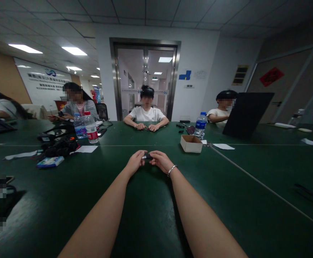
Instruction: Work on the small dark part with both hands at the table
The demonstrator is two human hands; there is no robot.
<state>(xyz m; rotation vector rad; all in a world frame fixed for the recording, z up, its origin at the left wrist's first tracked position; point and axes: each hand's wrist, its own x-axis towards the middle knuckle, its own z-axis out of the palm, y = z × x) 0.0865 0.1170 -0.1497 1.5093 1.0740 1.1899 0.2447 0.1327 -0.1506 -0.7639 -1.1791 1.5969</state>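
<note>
Both of my hands meet over the green table (151,200), at its middle. Between them is a small dark object with a silvery end (147,157); it is too small to tell its kind. The fingertips of my left hand (135,162) pinch its silvery left end. My right hand (161,160), with a silver bracelet (172,171) at the wrist, has its fingers closed on the dark right end. The fingers cover part of the object.
An open cardboard box (190,144) stands right of my hands, with a water bottle (200,124) behind it. Two bottles (91,128), black cables (62,145) and a blue-white packet (50,162) are at left. Several people sit around; one person (146,113) is directly opposite.
</note>
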